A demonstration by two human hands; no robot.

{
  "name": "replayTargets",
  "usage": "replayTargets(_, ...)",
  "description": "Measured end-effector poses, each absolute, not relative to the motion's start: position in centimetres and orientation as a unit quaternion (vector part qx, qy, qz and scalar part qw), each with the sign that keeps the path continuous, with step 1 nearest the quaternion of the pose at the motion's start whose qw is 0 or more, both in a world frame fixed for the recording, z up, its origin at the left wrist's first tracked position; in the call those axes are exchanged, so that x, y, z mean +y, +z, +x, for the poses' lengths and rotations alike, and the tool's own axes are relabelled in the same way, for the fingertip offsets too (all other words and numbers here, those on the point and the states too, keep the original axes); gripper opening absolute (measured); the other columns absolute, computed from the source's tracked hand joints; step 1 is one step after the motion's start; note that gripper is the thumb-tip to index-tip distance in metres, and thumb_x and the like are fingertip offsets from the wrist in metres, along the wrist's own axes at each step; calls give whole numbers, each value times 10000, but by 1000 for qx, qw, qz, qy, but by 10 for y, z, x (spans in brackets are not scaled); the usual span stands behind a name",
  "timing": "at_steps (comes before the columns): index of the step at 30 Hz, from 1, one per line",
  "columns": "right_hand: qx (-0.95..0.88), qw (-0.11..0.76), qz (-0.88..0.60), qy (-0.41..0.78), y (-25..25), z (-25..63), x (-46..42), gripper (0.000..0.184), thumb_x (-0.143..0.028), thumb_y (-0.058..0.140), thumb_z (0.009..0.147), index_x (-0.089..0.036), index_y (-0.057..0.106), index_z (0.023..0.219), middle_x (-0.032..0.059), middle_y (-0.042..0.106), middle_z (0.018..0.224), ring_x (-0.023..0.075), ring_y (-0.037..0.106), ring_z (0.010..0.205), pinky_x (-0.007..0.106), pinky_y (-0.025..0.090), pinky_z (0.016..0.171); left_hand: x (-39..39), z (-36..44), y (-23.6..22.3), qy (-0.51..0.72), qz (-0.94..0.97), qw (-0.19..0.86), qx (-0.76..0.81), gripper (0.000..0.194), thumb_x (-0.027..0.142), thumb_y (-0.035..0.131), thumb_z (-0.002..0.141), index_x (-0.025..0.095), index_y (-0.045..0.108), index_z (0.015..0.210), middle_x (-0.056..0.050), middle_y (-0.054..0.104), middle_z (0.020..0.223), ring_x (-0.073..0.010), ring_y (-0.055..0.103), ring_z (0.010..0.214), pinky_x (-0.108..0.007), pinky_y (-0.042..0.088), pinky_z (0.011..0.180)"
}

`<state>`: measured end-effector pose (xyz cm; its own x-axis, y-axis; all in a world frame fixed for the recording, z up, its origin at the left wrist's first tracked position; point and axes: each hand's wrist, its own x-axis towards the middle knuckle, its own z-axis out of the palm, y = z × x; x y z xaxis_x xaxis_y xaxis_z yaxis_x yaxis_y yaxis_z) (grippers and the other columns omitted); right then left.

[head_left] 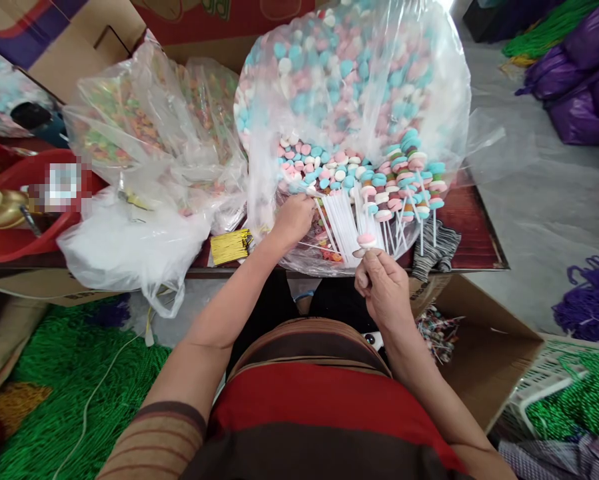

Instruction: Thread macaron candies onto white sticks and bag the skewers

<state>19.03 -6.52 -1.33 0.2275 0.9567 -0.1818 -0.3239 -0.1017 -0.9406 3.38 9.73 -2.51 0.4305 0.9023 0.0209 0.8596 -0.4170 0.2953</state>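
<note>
My right hand (385, 283) is closed in a pinch at the table's front edge. At its fingertips is a pink and white marshmallow (366, 240); any stick under it is hidden by the fingers. My left hand (295, 217) lies at the left side of a bundle of white sticks (340, 223), fingers drawn together, and what they hold is hidden. Loose pink, white and blue marshmallows (324, 167) spill from a big clear bag (349, 73) just beyond it. Finished-looking marshmallow skewers (404, 180) lie piled to the right of the sticks.
Bags of orange and green gummies (129, 120) stand left, with yellow twist ties (229, 247) in front. A red basin (9, 233) sits far left. Striped gloves (436, 247) lie at the right table edge. Below is an open cardboard box (479, 340) holding wrapped sweets.
</note>
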Motion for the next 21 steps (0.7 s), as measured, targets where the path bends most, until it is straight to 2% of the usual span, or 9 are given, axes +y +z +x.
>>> replayTargets(4,-350,545,-529,549,-19,188,-65,379,-576,655,922,-198,667,896,-87,453,479,71,303,408,223,193,404,89,26,-22,126,821,166,531,210,86,535,923,128,734,873,-140,716,1027,-255,667,1027,-355,494,950)
replayTargets(7,-397,502,-551,535,-21,186,-65,367,-547,600,951,-192,672,897,-82,464,480,78,318,422,234,214,430,84,15,-24,222,760,232,565,138,97,598,871,155,711,819,-83,725,951,-202,661,912,-320,497,885)
replayTargets(11,-482,434,-572,502,-19,180,-64,344,-487,543,969,-185,687,885,-77,453,465,94,361,441,249,279,482,73,5,-29,395,589,429,560,59,217,657,836,179,671,793,4,695,795,-121,606,732,-251,479,725)
replayTargets(14,-532,404,-578,468,-17,175,-62,344,-459,508,972,-190,703,885,-71,447,465,109,387,447,263,316,509,61,6,-30,461,457,553,522,108,278,700,800,182,654,808,38,632,707,-85,536,624,-209,441,601)
replayTargets(18,-556,391,-595,430,-17,171,-61,337,-443,497,974,-204,710,867,-61,454,473,126,424,465,275,345,532,46,10,-27,494,441,559,498,121,293,714,804,189,651,812,38,623,716,-86,536,617,-213,461,587)
replayTargets(21,-546,391,-596,441,-16,170,-61,315,-449,526,965,-209,695,852,-64,459,472,122,421,466,269,348,528,37,13,-25,512,532,453,499,33,215,680,833,191,670,813,18,672,791,-92,583,683,-228,492,675)
